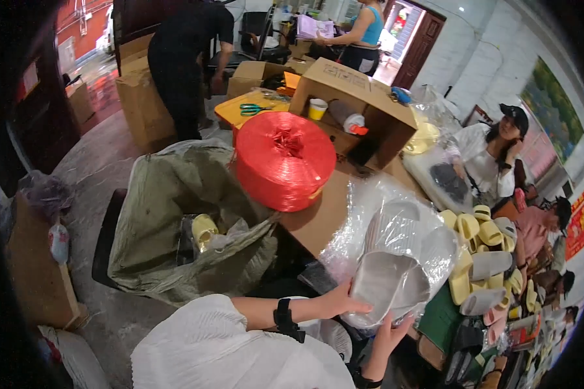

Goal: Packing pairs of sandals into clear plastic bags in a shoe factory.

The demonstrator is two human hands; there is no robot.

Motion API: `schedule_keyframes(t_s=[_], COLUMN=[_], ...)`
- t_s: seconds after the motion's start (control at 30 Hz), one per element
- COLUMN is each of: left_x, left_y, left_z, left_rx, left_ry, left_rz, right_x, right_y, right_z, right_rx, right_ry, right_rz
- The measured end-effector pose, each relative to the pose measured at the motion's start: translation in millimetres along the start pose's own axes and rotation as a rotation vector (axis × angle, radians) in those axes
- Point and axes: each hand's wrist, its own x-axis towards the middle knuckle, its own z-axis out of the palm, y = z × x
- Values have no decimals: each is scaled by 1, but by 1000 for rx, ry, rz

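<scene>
Both my hands grip a pair of pale grey slippers (385, 285) in a clear plastic bag. My left hand (344, 301) is closed on the near left edge, thumb on top. From below and to the right, my right hand (390, 334) holds the near end, its fingers partly hidden. More bagged light slippers (396, 220) lie just beyond on the cardboard surface (315, 227). A large roll of red plastic twine (285, 162) stands to their left. Left of my arms, an open greenish woven sack (169, 194) holds a yellow slipper (204, 230) and some clear plastic.
An open cardboard box (376, 104) with a cup (317, 109) stands beyond the twine, beside green-handled scissors (256, 109). Yellow and grey slippers (480, 259) are heaped at right. Several people are nearby: a person in black (188, 58), a person in white (486, 155) and others.
</scene>
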Motion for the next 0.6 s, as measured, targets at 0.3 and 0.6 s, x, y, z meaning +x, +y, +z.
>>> schedule_keyframes(t_s=[0.3, 0.6], left_x=[-48, -120], left_y=[153, 249], left_z=[-67, -232], left_rx=[230, 1490], left_ry=[593, 1317], left_rz=[298, 269], right_x=[40, 52], right_y=[8, 40], right_z=[-33, -35], right_rx=[-609, -576], right_ry=[66, -97], right_rz=[-353, -358])
